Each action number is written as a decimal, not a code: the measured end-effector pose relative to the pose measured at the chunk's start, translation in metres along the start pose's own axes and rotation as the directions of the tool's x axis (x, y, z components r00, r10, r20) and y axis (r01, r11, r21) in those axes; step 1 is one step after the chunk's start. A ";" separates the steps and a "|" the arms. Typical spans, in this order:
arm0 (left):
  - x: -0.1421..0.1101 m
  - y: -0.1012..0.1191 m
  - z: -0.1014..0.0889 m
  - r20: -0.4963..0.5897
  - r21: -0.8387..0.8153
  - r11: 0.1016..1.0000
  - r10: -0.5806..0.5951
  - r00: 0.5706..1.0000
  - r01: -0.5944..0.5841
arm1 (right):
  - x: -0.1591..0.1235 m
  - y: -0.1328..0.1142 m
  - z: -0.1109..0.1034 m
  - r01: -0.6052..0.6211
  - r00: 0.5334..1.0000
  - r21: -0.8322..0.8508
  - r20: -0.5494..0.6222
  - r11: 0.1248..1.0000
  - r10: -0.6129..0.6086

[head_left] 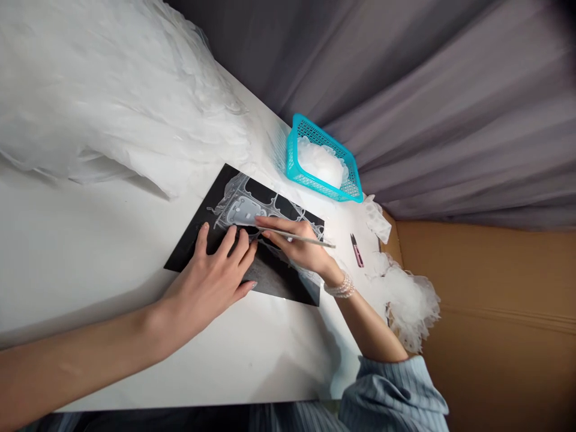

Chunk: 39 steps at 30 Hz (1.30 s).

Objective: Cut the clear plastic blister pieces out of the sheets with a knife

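A black sheet (pixel 189 252) lies on the white table, with a piece of white lacy, sheer fabric (pixel 245 210) spread over it. My left hand (pixel 216 270) rests on the lower left of the sheet, fingers spread and fingertips down by the fabric's edge. In my right hand (pixel 299 243) is a slim, pale, pen-like tool (pixel 315 242), pinched between the fingers and pointing left. Its tip is at the fabric, close to my left fingertips. Whether it is tweezers or another fine tool, I cannot make out.
A large heap of sheer white fabric (pixel 112 90) covers the table's far left. Behind the sheet stands a turquoise basket (pixel 324 191) holding white fabric. Pink-handled thread snips (pixel 357 252) lie to the right, near white scraps (pixel 411 303) and a cardboard box (pixel 486 282). Grey curtains (pixel 427 108) hang behind.
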<state>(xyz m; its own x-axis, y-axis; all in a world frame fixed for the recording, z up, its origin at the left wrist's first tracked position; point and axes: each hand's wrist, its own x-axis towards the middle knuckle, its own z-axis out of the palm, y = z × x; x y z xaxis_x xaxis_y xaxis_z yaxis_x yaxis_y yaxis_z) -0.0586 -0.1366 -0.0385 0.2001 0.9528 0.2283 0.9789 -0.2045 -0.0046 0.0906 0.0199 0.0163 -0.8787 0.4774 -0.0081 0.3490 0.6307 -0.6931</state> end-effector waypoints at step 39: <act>0.130 -0.007 -0.014 0.330 -0.910 -0.379 -0.423 0.844 0.166 | -0.132 -0.016 0.029 -0.447 0.817 0.395 -0.184 0.802 0.546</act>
<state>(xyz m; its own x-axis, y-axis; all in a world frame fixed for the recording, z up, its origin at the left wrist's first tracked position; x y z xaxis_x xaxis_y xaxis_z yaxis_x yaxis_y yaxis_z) -0.0401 -0.0147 0.0049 -0.2312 0.9647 -0.1263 -0.3764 0.0310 0.9259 0.1914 -0.0712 0.0078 -0.4673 0.8474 -0.2522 0.5441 0.0508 -0.8375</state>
